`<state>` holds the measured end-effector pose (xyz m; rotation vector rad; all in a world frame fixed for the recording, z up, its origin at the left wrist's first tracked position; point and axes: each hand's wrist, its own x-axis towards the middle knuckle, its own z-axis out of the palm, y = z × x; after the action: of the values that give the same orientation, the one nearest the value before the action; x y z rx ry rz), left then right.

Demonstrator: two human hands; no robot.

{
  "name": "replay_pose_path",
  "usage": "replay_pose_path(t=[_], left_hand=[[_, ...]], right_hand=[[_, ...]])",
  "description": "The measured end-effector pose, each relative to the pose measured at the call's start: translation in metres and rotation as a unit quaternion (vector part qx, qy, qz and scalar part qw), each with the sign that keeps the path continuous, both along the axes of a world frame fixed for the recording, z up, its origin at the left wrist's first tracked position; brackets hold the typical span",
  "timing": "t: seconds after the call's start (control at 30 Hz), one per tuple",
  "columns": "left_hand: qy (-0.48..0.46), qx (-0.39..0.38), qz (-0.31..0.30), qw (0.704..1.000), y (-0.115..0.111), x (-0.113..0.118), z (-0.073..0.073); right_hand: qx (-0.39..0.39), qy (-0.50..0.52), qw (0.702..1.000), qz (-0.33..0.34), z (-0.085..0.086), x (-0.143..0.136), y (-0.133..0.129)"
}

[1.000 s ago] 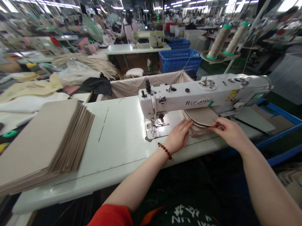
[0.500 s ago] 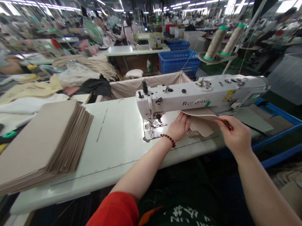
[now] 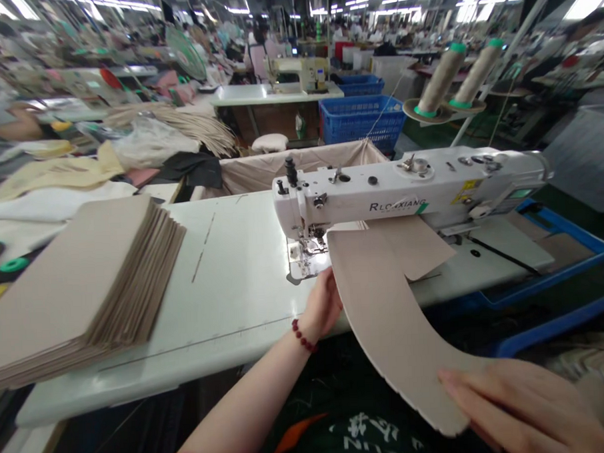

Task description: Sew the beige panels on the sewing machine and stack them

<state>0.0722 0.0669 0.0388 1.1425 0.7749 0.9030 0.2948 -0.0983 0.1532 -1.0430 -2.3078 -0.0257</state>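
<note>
A person's right hand (image 3: 520,404) pinches the lower end of a curved beige piece (image 3: 380,310) between thumb and fingers, beyond the near edge of a pale green bench (image 3: 238,256) on a crowded sewing floor. The piece slopes down over that edge, its upper end beside the metal plate (image 3: 303,253) of a white sewing machine (image 3: 395,196).

The left hand (image 3: 325,305), a dark red bracelet (image 3: 303,336) at its wrist, is at the piece's left side near the bench's near edge. Its fingertips are partly out of view, so whether that grip pinches or merely steadies cannot be told.

More beige material (image 3: 415,245) lies under the machine's arm, toward the bench's right end; where it parts from the held piece is unclear. A thick stack of beige panels (image 3: 78,276) fills the left end, reaching the near-left corner — neither hand touches it.

As for progress, the curved piece appears to be in mid-handling: partly off the bench, to the right of the needle area rather than under it. No finished seam can be made out on its face, and the pictures give no count of completed pieces.
</note>
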Motion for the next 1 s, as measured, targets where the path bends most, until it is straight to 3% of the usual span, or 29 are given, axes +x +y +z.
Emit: replay_pose_path(t=[0.1, 0.17, 0.27, 0.3, 0.33, 0.37, 0.43, 0.5, 0.53, 0.6, 0.67, 0.9, 1.0], left_hand=[[-0.063, -0.099, 0.002, 0.993, -0.028, -0.043, -0.001], [-0.044, -0.143, 0.028, 0.988, -0.038, -0.073, -0.002], [0.099, -0.107, 0.108, 0.983, -0.044, -0.119, -0.005], [0.165, -0.070, 0.136, 0.974, -0.044, -0.133, -0.007], [0.240, -0.019, 0.166, 0.956, -0.043, -0.146, -0.008], [0.322, 0.042, 0.194, 0.926, -0.042, -0.158, -0.010], [0.477, 0.175, 0.220, 0.833, -0.039, -0.174, -0.014], [0.560, 0.291, 0.161, 0.759, -0.036, -0.181, -0.019], [0.575, 0.332, 0.103, 0.741, -0.034, -0.182, -0.022], [0.575, 0.370, -0.010, 0.729, -0.032, -0.181, -0.026], [0.575, 0.370, -0.054, 0.728, -0.028, -0.179, -0.028], [0.532, 0.352, -0.045, 0.769, 0.002, -0.162, -0.025], [0.527, 0.352, -0.053, 0.771, 0.017, -0.155, -0.026]], right_hand=[[-0.117, 0.006, 0.988, 0.097, -0.002, -0.028, 0.008], [-0.224, 0.028, 0.957, 0.182, -0.014, -0.049, 0.022], [-0.401, 0.089, 0.866, 0.284, -0.043, -0.079, 0.055], [-0.447, 0.100, 0.841, 0.287, -0.054, -0.088, 0.070], [-0.465, 0.114, 0.836, 0.269, -0.065, -0.097, 0.086], [-0.454, 0.119, 0.853, 0.227, -0.076, -0.105, 0.103], [-0.359, 0.085, 0.925, 0.089, -0.095, -0.123, 0.139], [-0.264, -0.011, 0.964, -0.010, -0.112, -0.139, 0.172], [-0.240, -0.055, 0.969, -0.034, -0.118, -0.145, 0.186], [-0.220, -0.123, 0.966, -0.057, -0.127, -0.152, 0.207], [-0.215, -0.161, 0.961, -0.062, -0.133, -0.149, 0.217], [-0.179, -0.172, 0.965, -0.079, -0.146, -0.127, 0.214], [-0.176, -0.175, 0.965, -0.079, -0.149, -0.129, 0.215]])
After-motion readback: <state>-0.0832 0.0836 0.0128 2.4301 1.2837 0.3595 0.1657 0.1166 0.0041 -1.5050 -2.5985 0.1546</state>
